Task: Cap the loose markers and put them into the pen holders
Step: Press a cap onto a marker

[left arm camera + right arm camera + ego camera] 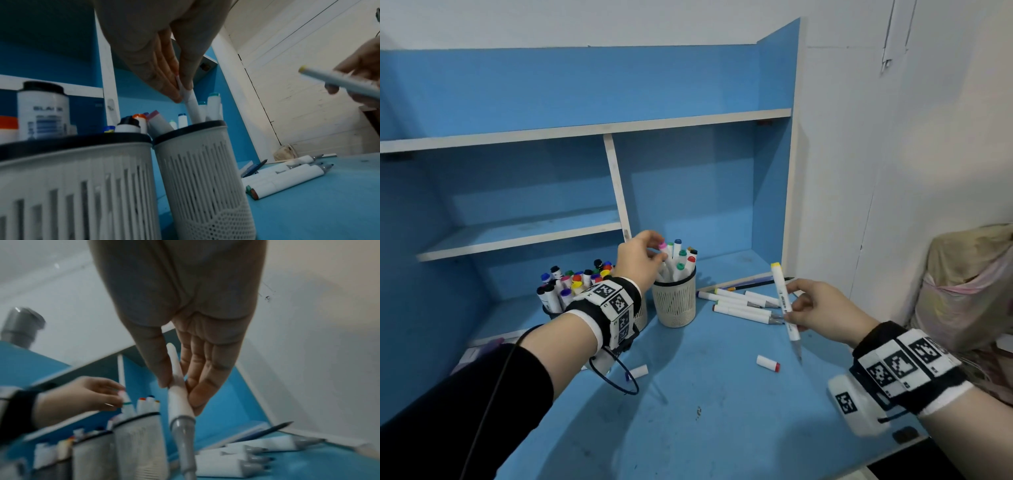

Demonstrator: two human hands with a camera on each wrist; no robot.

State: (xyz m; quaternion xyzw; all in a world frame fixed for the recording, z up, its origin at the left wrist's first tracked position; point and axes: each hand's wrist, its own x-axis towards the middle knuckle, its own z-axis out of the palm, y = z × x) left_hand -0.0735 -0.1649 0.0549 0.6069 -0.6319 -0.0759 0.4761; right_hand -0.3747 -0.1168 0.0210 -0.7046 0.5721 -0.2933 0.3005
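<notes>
Toward the desk's left rear, dark-rimmed holder [551, 310] packed with capped markers, partly behind the left wrist. Just right, white mesh holder [674, 301] with more capped markers; left hand [638, 262] above it, fingertips pinching the pink-capped marker [665, 255] standing in that holder. On the desk [705, 411] nearer the front edge, two loose caps: white one [638, 371], red-ended one [768, 363]. Right of the mesh holder, a row of uncapped markers [743, 303] lying flat, dark pencil [760, 283] behind them. Far right, right hand [815, 308] pinches a yellow-capped marker [786, 310], grey tip bare, pointing down, above the desk.
</notes>
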